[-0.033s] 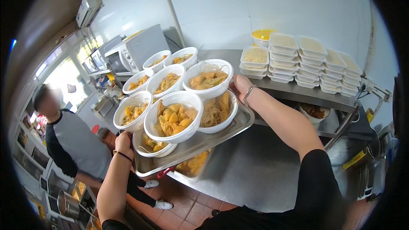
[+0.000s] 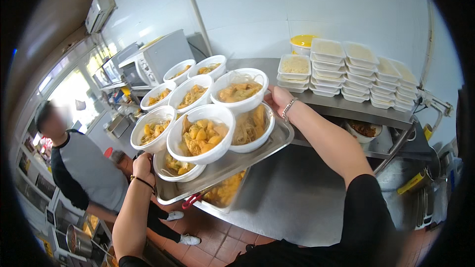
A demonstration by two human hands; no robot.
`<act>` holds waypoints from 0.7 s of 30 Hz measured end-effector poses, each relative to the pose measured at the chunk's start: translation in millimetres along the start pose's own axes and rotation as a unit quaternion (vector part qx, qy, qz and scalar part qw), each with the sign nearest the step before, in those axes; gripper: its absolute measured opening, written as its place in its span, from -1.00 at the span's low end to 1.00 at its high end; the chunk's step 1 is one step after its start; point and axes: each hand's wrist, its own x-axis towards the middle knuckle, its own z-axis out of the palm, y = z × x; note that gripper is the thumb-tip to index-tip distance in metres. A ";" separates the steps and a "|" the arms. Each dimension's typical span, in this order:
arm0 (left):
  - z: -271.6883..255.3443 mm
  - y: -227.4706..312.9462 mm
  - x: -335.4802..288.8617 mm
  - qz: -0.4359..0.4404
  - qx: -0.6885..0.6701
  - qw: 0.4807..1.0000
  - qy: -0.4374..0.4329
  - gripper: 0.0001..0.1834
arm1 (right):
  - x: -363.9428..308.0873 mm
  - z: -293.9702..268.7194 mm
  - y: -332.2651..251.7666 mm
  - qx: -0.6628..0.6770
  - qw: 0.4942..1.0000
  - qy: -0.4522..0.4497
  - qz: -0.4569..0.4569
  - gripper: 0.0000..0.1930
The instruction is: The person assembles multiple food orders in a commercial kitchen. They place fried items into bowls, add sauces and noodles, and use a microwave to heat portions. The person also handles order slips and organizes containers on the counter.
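Note:
Both of my hands hold a metal tray [image 2: 225, 176] up in front of me, tilted in the picture. My left hand [image 2: 143, 167] is closed around its near left side, and my right hand [image 2: 278, 100] grips the far right side, its fingers partly hidden behind a bowl. Several white round bowls crowd the tray in two layers. The nearest upper bowl [image 2: 200, 138] has yellow chunks in it. Glass noodles show in the upper right bowl [image 2: 239, 89] and in the lower right bowl [image 2: 253, 127]. A lower left bowl [image 2: 179, 169] sits near my left hand.
Stacked rice boxes [image 2: 327, 59] and a yellow-lidded tub [image 2: 303, 42] stand on a steel shelf [image 2: 341, 103]. Below are a steel table [image 2: 292, 198] and a pan of yellow food [image 2: 223, 194]. A person [image 2: 91, 168] stands at left, near microwaves [image 2: 153, 62].

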 end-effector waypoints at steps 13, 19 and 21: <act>57.1 8.6 16.6 0.018 -0.079 0.997 -0.004 -0.88 | 6.4 -44.7 -14.3 -0.120 0.982 -0.047 -0.137 -0.16; 65.6 0.0 7.4 0.044 -0.049 0.997 0.033 -0.88 | 1.0 -50.8 -6.7 -0.177 0.966 -0.003 -0.190 -0.13; 69.1 -3.2 9.0 0.068 -0.025 0.995 0.067 -0.89 | 5.7 -56.6 -5.3 -0.180 0.958 0.022 -0.223 -0.16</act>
